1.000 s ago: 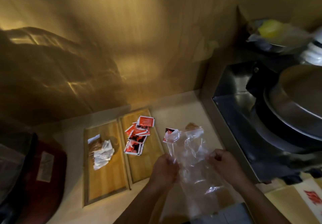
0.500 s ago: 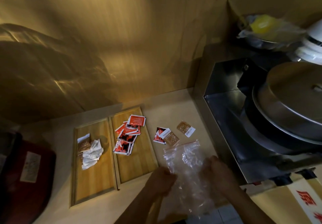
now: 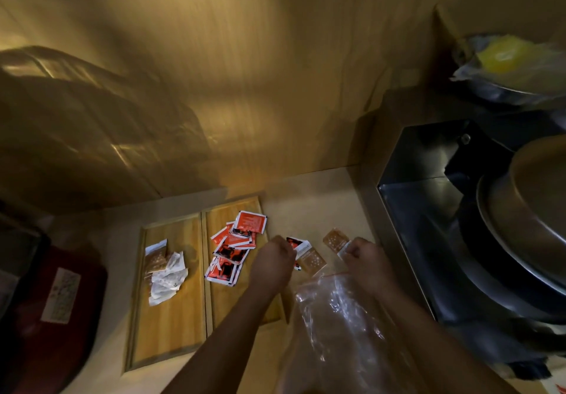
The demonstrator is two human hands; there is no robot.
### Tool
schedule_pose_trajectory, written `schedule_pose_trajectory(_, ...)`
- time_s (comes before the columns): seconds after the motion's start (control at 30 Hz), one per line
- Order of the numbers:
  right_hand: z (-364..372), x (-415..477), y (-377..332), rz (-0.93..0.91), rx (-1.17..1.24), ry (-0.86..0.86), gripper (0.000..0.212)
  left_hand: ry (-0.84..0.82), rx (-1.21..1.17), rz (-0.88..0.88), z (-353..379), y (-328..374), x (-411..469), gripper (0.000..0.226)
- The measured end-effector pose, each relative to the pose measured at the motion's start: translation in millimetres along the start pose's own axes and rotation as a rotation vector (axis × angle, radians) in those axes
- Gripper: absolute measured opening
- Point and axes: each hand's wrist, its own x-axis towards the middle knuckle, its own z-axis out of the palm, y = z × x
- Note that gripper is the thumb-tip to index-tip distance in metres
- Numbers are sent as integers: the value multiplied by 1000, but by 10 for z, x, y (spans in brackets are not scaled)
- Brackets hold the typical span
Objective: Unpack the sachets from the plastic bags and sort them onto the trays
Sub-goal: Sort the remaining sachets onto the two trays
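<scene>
Two wooden trays lie side by side on the counter. The left tray (image 3: 171, 332) holds white and brown sachets (image 3: 165, 271); the right tray (image 3: 220, 308) holds red sachets (image 3: 237, 245). To the right of the trays, a red-and-black sachet (image 3: 294, 243) and two brown sachets (image 3: 312, 261) (image 3: 334, 238) lie on the counter. My left hand (image 3: 271, 266) pinches the edge of the red-and-black sachet. My right hand (image 3: 366, 260) has its fingers curled onto the white end of the far brown sachet. An empty clear plastic bag (image 3: 337, 317) lies flat between my forearms.
A steel box with a large metal lid (image 3: 526, 225) stands close on the right. A bowl with something yellow under plastic (image 3: 505, 62) sits behind it. A dark red bag (image 3: 58, 308) is at the left. A wooden wall rises just behind the trays.
Both hands let go of the plastic bag, which now lies on the counter, and moved forward onto the loose sachets beside the right tray.
</scene>
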Motion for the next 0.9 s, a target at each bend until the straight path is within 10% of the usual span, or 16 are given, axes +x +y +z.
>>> schedule_pose_trajectory(0.5, 244, 612, 90, 141, -181, 14, 33, 0, 478, -142, 580, -102, 563, 59)
schedule_pose_trajectory(0.9, 258, 629, 109, 170, 180, -62, 16, -40, -160, -207, 301, -119, 430, 44)
